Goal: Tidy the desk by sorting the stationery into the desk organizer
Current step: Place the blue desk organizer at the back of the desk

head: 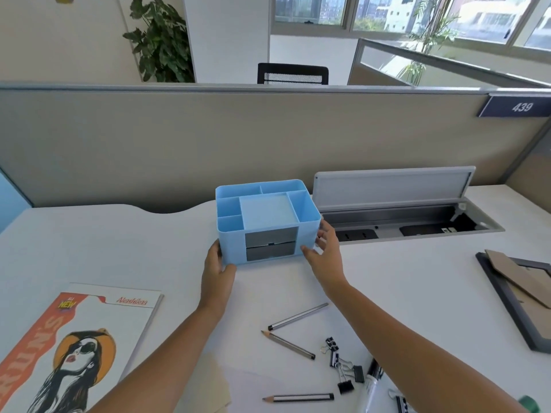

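Blue organizer [265,222] at twelve o'clock on the white desk [119,239], clasped at both lower front corners: left hand [217,271] wrapped around the left corner, thumb on the front face, right hand [325,253] pressed against the right side, fingers spread along the wall. Both hands closed on the box, neither carrying any stationery. A two-sided hold, probably to slide or square the box within easy reach before filling. All compartments bare on top; two grey drawers [271,244] facing the wearer, shut.

Stationery waiting at five and six o'clock, well apart from the organizer: three pencils [287,344], one angled toward the box, one just below it, one lying flat near the bottom edge. Black binder clips [343,365] bunched just right of the pencils, a marker [372,380] beside them, partly hidden by the right forearm. Something green at the bottom right corner, too cropped to name.

Magazine [77,344] at eight o'clock, picture frame [518,299] lying at three o'clock, open cable tray [402,225] at one o'clock just behind the organizer.

Sorting apparently not yet begun; tall back slots likely suited to pencils, drawers or small cells to clips.
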